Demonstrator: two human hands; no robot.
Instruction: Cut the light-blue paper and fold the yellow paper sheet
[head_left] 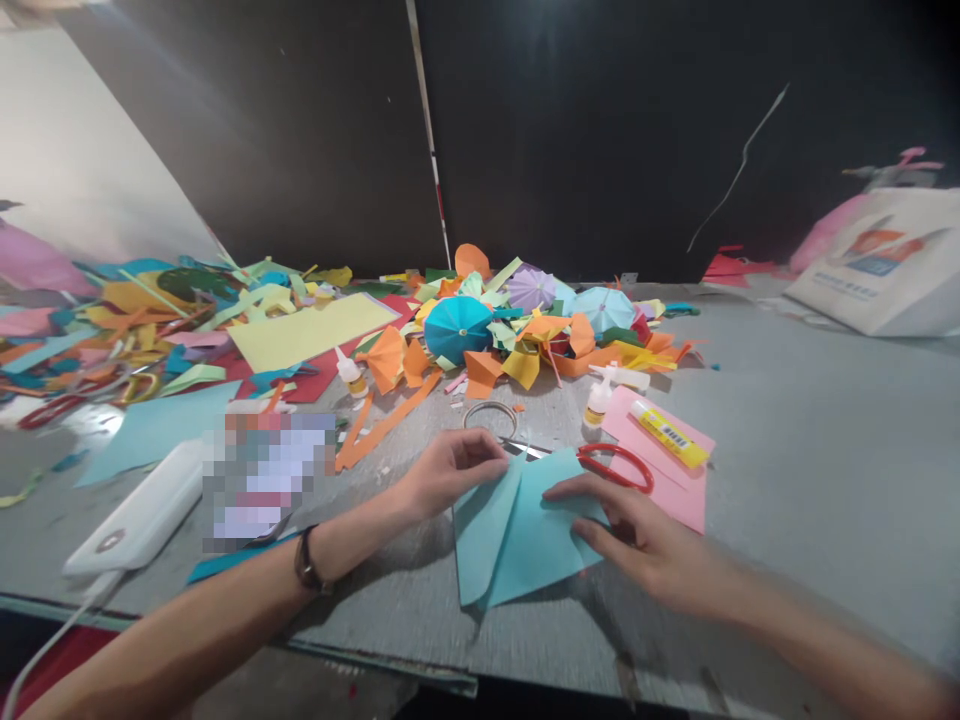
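A folded sheet of light blue paper (551,535) lies at the front of the grey table, with one layer lifted along a slanting fold on its left. My left hand (461,465) pinches this paper at its upper left corner. On the right part of the sheet rests my right hand (611,515), its thumb and index finger apart and touching the top surface. Just behind the paper are scissors with red handles (634,468), their blades partly covered by it. A roll of tape (490,415) sits beyond my left fingertips.
Pink paper (694,500) and a yellow glue stick (670,433) lie at right. Small glue bottles (596,405) stand behind. Paper scraps and paper umbrellas (459,330) pile along the dark wall. A white power bank (142,510) with a cable lies left; a white bag (877,265) stands far right.
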